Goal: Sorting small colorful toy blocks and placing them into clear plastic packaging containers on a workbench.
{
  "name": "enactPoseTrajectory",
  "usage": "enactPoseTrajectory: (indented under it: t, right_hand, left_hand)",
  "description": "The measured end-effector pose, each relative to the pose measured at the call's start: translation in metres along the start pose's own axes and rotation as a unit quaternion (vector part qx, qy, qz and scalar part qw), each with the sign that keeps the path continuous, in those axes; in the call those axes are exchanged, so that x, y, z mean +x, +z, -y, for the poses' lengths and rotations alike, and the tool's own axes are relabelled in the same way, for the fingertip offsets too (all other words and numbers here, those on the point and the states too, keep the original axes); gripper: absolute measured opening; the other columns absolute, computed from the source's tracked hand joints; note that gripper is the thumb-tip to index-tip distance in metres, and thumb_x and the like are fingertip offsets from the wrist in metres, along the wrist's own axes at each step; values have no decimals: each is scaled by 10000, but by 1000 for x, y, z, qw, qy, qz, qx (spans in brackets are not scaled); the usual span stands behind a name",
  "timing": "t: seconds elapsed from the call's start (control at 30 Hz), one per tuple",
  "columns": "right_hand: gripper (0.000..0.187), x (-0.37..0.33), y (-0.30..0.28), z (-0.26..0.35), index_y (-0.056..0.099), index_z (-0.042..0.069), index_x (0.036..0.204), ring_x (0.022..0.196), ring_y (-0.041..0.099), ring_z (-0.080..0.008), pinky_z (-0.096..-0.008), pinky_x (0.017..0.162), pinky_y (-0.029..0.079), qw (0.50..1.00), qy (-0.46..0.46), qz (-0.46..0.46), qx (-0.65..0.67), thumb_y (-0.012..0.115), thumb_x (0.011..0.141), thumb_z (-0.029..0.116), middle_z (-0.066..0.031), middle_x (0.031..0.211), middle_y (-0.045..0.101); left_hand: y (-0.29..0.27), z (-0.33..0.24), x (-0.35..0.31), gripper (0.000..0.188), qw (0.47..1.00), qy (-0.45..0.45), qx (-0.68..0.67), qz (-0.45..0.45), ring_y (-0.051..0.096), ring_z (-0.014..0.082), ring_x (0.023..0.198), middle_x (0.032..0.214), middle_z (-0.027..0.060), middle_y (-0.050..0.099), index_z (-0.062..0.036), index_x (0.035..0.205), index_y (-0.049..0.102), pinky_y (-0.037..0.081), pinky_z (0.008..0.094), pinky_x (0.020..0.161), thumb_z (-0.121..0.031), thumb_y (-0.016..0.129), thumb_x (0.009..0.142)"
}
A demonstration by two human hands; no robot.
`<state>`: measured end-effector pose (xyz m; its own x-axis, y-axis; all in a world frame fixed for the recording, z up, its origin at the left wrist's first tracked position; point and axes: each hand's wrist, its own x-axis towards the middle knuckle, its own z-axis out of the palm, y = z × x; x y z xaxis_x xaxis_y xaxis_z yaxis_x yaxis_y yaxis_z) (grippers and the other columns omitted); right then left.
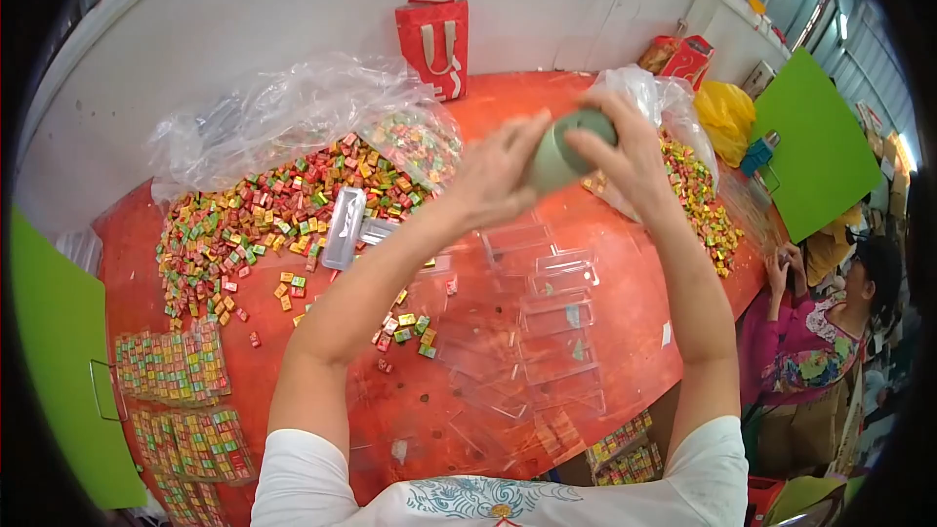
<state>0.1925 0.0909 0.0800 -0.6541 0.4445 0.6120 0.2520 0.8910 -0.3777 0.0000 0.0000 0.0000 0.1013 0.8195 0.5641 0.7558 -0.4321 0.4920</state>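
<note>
Both of my hands are raised over the table around a pale green bottle (558, 162), which is tilted with its darker, round end toward the upper right. My left hand (496, 174), a little smeared by motion, is closed on the bottle's lower left side. Wrapped about the darker end are the fingers of my right hand (630, 143). Beneath lie several clear plastic trays (558, 317), spread in overlapping rows. Left of these, a grey plastic box (344, 227) rests against a large heap of small wrapped candies (293, 200).
Clear plastic bags (283, 117) cover the heap's back edge. Filled candy packs (176, 361) lie at the left. A red bag (434, 49) stands by the wall. More candies (698, 200) and a yellow bag (727, 122) are at right, near another person (820, 332).
</note>
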Motion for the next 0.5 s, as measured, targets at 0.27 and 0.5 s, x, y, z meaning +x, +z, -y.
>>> enactPoseTrajectory:
  t: [0.27,0.5]
  right_hand:
    - [448,79,103,-111,642,95,1177,1101,561,-375,-464,928,486,984,73,14,-165,674,807,346,-172,1152,588]
    - [544,124,139,-170,600,134,1295,1174,561,-422,-493,950,501,966,98,66,-230,652,836,423,-214,1242,584]
  left_hand:
    - [-115,-62,-61,758,897,-11,-365,-251,633,348,1083,1379,244,515,-20,1542,210,498,427,953,-131,562,880]
    - [-217,-88,-132,867,875,187,-296,-333,626,365,950,1349,270,517,6,1523,242,489,449,850,-536,547,919]
